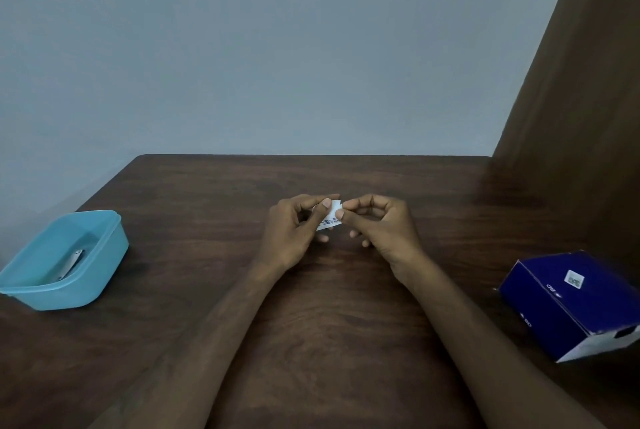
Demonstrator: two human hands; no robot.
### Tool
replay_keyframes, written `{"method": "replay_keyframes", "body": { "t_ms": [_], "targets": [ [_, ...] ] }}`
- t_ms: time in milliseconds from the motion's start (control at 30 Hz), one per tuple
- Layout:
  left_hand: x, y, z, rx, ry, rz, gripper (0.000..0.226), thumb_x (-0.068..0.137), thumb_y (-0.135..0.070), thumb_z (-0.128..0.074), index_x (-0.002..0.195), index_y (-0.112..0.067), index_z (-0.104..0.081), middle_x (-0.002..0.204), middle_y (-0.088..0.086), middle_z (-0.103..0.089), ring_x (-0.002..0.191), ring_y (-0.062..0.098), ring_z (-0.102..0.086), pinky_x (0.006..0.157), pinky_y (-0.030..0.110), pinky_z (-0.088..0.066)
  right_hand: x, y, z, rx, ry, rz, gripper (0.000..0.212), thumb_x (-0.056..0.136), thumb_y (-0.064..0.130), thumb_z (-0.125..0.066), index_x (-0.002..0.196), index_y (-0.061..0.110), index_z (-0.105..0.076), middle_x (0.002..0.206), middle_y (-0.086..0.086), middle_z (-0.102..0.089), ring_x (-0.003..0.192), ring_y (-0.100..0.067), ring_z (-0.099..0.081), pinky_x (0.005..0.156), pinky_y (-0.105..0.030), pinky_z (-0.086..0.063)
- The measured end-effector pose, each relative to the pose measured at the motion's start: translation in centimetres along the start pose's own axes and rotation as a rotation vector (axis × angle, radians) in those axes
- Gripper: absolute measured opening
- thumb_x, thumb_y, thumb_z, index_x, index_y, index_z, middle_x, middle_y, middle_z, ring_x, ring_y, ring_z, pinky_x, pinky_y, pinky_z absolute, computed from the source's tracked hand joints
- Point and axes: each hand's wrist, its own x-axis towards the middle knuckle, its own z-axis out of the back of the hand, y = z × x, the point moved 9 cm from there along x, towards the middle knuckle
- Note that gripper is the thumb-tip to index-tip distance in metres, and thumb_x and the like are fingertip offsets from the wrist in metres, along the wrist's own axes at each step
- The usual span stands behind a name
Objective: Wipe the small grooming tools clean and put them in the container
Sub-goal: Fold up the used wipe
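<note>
A dark wooden bench (311, 307) fills the lower half of the view, set against a plain grey wall, with a brown panel rising at the right. On the bench's right edge lies a dark blue cardboard box (568, 304), tipped on its side with its white end facing the near corner. Far over on the left stands the container, a light blue plastic tub (107, 255) without a lid; inside it rests one metal grooming tool (71, 264), which looks like a nail clipper, its long axis running from near-left to far-right along the tub's floor.

At the middle of the bench the two hands meet just above the surface. The left hand (289, 236) pinches one side of a small white printed sachet (330, 217), thumb on its face, and the right hand (382, 226) pinches the sachet's upper right corner between thumb and forefinger, the other fingers curled loosely underneath. It appears to be a wipe packet held ready for tearing open.

The tub lies well apart to the left of both hands, so the left hand is the nearer one to it. No other grooming tool shows on the bench, so whether more remain to be wiped cannot be told.
</note>
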Motion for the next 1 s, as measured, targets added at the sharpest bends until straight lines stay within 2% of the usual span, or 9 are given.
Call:
{"method": "replay_keyframes", "body": {
  "t_ms": [133,267,367,433,533,667,733,867,1000],
  "targets": [
    [-0.1,-0.2,-0.1,-0.006,0.001,-0.012,0.023,0.106,-0.027,-0.066,0.12,-0.016,-0.082,0.106,-0.003,-0.079,0.093,0.023,-0.078,0.065,0.036,-0.067,-0.2,0.3,-0.8,-0.053,0.02,0.056,0.031,0.08,0.024,-0.094,0.1,0.016,-0.071,0.085,0.0,-0.081,0.054,-0.019,-0.066,0.048,-0.022,-0.046],
    [0.0,0.0,-0.1,-0.009,0.013,0.007,0.022,0.106,-0.027,-0.066,0.117,-0.017,-0.083,0.09,-0.002,-0.073,0.084,0.021,-0.074,0.065,0.038,-0.067,0.1,-0.3,-1.5,-0.061,0.076,0.031,0.031,0.091,0.016,-0.083,0.113,0.02,-0.061,0.092,0.002,-0.082,0.051,-0.019,-0.065,0.049,-0.027,-0.046],
    [0.0,0.0,-0.1,-0.018,0.01,0.013,0.023,0.106,-0.029,-0.066,0.12,-0.02,-0.082,0.094,-0.002,-0.076,0.087,0.026,-0.074,0.067,0.042,-0.068,0.1,-0.3,-1.5,-0.005,0.101,0.001,0.033,0.093,0.013,-0.08,0.118,0.018,-0.059,0.096,0.0,-0.082,0.049,-0.017,-0.064,0.048,-0.028,-0.047],
    [0.0,0.0,-0.1,-0.016,0.008,0.019,0.023,0.107,-0.029,-0.065,0.119,-0.021,-0.082,0.104,-0.008,-0.079,0.087,0.028,-0.074,0.067,0.043,-0.068,0.2,-0.3,-1.2,0.006,0.064,-0.006,0.034,0.091,0.013,-0.083,0.117,0.015,-0.061,0.094,0.0,-0.082,0.049,-0.018,-0.064,0.048,-0.028,-0.047],
    [0.1,-0.1,0.0,0.008,0.005,0.023,0.022,0.105,-0.03,-0.068,0.122,-0.025,-0.081,0.107,-0.008,-0.081,0.076,0.013,-0.072,0.067,0.043,-0.068,0.2,-0.4,-0.6,0.009,0.016,-0.016,0.031,0.086,0.018,-0.089,0.109,0.012,-0.068,0.093,0.001,-0.082,0.052,-0.018,-0.066,0.051,-0.029,-0.049],
    [-0.1,0.2,-0.1,-0.061,0.009,0.077,0.027,0.096,-0.021,-0.079,0.123,-0.019,-0.08,0.104,-0.003,-0.083,0.095,0.015,-0.08,0.074,0.037,-0.068,-0.1,0.1,0.2,-0.13,-0.093,0.054,0.026,0.079,0.032,-0.095,0.091,0.019,-0.075,0.085,0.004,-0.08,0.054,-0.017,-0.071,0.049,-0.028,-0.051],
    [0.0,0.3,-0.2,-0.083,0.014,0.09,0.029,0.094,-0.018,-0.082,0.123,-0.018,-0.08,0.105,-0.002,-0.083,0.097,0.016,-0.08,0.078,0.038,-0.067,-0.1,0.1,0.7,-0.191,-0.153,0.072,0.032,0.074,0.039,-0.097,0.093,0.024,-0.075,0.085,0.006,-0.079,0.057,-0.015,-0.074,0.052,-0.028,-0.056],
    [0.0,0.5,-0.1,-0.163,0.025,0.129,0.032,0.091,-0.013,-0.084,0.123,-0.013,-0.079,0.102,0.005,-0.083,0.096,0.021,-0.081,0.079,0.034,-0.067,0.5,-0.7,-0.3,-0.085,-0.004,0.02,0.033,0.081,0.033,-0.093,0.105,0.019,-0.077,0.088,-0.001,-0.081,0.068,-0.018,-0.075,0.065,-0.034,-0.058],
    [0.0,0.9,0.0,-0.192,0.023,0.175,0.029,0.085,-0.014,-0.089,0.113,-0.01,-0.082,0.094,0.009,-0.083,0.091,0.025,-0.081,0.077,0.033,-0.066,0.6,-1.0,-1.0,-0.06,0.08,0.026,0.02,0.086,0.025,-0.089,0.1,0.015,-0.08,0.086,-0.007,-0.081,0.071,-0.022,-0.074,0.073,-0.038,-0.061]
  ]
}}
